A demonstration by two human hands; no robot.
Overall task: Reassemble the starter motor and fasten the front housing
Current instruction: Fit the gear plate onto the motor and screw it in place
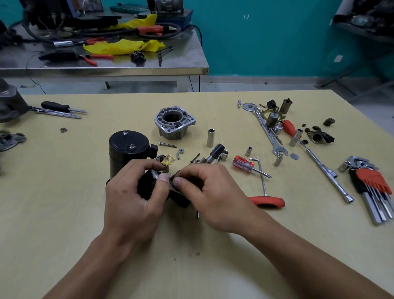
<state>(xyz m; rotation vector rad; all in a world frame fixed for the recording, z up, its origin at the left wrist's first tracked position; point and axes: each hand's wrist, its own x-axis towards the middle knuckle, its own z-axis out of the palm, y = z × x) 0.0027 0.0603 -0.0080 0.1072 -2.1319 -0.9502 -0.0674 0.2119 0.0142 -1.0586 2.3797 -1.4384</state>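
The black starter motor body (126, 150) stands upright on the yellow table (58, 200), two studs on its top. Just in front of it my left hand (132, 197) grips a black part (148, 185) with a brass terminal tab (169, 159) sticking up behind it. My right hand (207, 194) pinches the right edge of that same black part, thumb to thumb with the left. What lies between the hands is mostly hidden. The silver front housing (174, 123) sits loose on the table behind, opening upward. A long bolt (167, 145) and a nut (181, 151) lie beside it.
Sockets, a combination wrench (267, 130), a red-handled screwdriver (248, 166), a T-handle driver (266, 201), a socket extension (323, 166) and a hex key set (371, 187) are scattered right. Screwdrivers (59, 109) lie far left. A steel bench (97, 61) with tools stands behind.
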